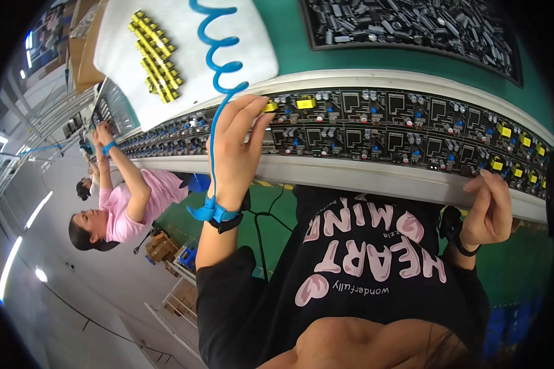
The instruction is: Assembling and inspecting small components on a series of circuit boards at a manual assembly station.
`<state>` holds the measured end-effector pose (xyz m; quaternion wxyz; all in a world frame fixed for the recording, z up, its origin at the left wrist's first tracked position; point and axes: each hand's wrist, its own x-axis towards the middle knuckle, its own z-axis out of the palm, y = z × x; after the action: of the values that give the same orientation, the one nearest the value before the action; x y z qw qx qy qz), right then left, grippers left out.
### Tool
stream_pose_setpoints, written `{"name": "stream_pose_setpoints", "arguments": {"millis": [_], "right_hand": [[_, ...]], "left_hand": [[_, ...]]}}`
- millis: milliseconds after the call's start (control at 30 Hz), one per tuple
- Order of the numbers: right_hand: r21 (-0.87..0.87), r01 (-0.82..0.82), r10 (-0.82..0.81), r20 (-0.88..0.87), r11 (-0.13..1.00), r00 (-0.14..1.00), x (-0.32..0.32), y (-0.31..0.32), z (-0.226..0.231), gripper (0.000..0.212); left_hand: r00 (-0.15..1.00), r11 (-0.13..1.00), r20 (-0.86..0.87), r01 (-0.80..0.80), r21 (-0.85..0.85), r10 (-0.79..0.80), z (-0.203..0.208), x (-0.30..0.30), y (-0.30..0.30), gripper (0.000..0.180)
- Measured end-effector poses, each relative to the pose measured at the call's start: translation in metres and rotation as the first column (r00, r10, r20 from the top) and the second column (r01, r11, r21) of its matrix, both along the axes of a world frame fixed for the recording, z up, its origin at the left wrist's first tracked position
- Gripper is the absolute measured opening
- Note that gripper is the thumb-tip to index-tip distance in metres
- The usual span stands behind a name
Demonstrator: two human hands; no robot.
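My left hand (235, 144) reaches over the long black circuit boards (388, 132), its thumb and forefinger closed on a small yellow transformer (269, 106) at the far row. To the right of it another yellow transformer (305, 101) sits on the same row. My right hand (490, 209) is at the near edge of the boards, with thumb and fingertips drawn together. Whatever it may hold is too small to make out. Close to it, several yellow transformers (497, 164) stand on the boards. A blue wrist strap (213, 211) with a coiled blue cord (218, 67) circles my left wrist.
Rows of yellow transformers (156, 55) lie on a white foam sheet (240, 37) at the far left. A black tray (412, 27) full of small dark parts stands at the far right. Metal rails (363, 177) border the boards. A co-worker in pink (143, 200) works further left.
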<state>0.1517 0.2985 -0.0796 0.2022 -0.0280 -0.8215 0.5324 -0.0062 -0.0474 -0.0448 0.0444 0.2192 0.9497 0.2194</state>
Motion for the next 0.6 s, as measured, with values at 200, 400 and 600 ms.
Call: {"name": "stream_pose_setpoints", "arguments": {"millis": [200,400,600], "right_hand": [[-0.025,-0.003,0.003,-0.008,1.000,1.000,0.001,0.001,-0.006,0.028],[-0.036,0.024,-0.023,0.033,0.999,0.999,-0.002,-0.003,-0.006,0.027],[-0.023,0.077,-0.075,0.067,0.997,0.995,-0.002,-0.006,-0.005,0.025]], "left_hand": [[0.923,0.914,-0.025,-0.376,0.156,0.384,0.005,-0.012,-0.041,0.020],[0.835,0.862,-0.274,-0.505,-0.035,0.478,0.001,-0.058,-0.102,0.024],[0.857,0.868,-0.231,-0.489,-0.081,0.461,-0.008,-0.066,-0.104,0.025]]}}
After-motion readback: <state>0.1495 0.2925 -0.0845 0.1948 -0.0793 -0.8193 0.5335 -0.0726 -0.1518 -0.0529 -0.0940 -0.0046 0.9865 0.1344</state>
